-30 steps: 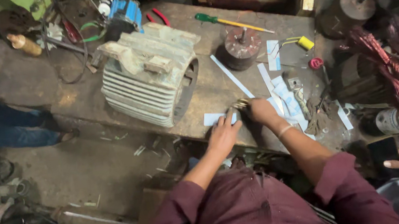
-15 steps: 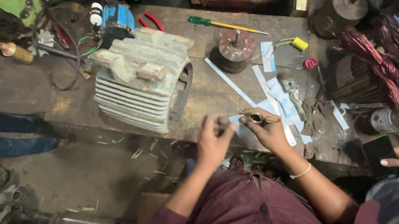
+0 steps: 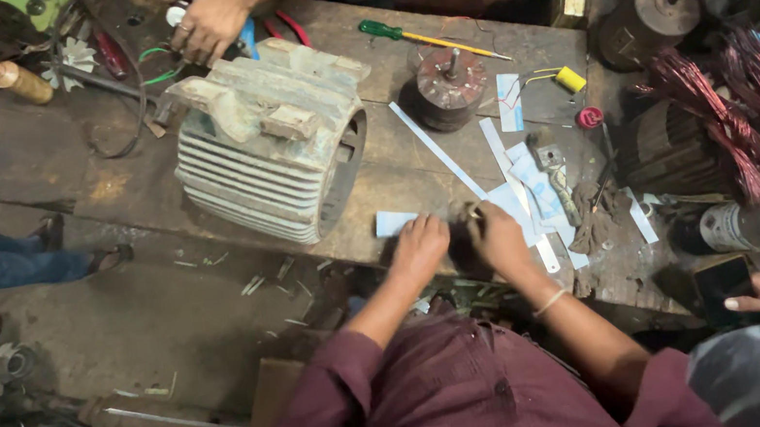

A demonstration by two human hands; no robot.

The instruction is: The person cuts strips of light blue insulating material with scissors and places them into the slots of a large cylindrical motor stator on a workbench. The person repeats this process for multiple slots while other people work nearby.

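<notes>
The two hands have come closer together than a moment ago and now sit low at the near edge of the wooden surface (image 3: 150,175). The left hand (image 3: 419,249) is curled, knuckles up, beside a pale blue paper strip (image 3: 394,222). The right hand (image 3: 498,237) is closed around a small dark piece (image 3: 470,214); I cannot tell what it is. Before, the right hand was lifted; now it is pressing down. The ribbed motor housing (image 3: 270,155) lies just beyond, untouched by them.
</notes>
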